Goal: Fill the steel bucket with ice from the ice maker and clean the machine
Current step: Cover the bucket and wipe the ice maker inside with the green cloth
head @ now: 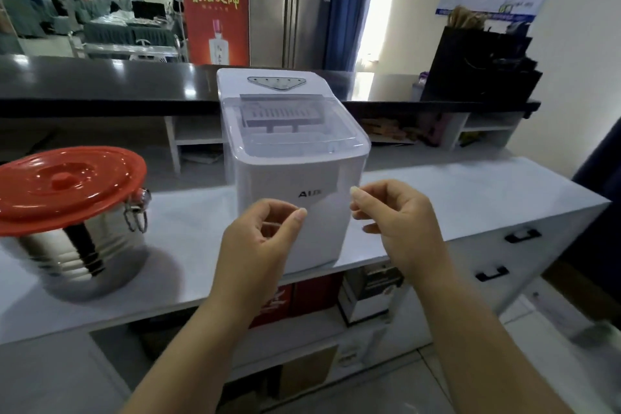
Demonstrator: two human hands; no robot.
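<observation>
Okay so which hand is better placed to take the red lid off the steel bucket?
The left hand, probably. The steel bucket with its red lid stands left of the ice maker, on that hand's side. The right hand would have to cross over. Both hands are empty.

Steel bucket (72, 228) stands left of ice maker (292, 158) on counter (470, 198).

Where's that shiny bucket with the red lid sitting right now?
In the head view, the steel bucket stands on the white counter at the left, beside the ice maker.
</observation>
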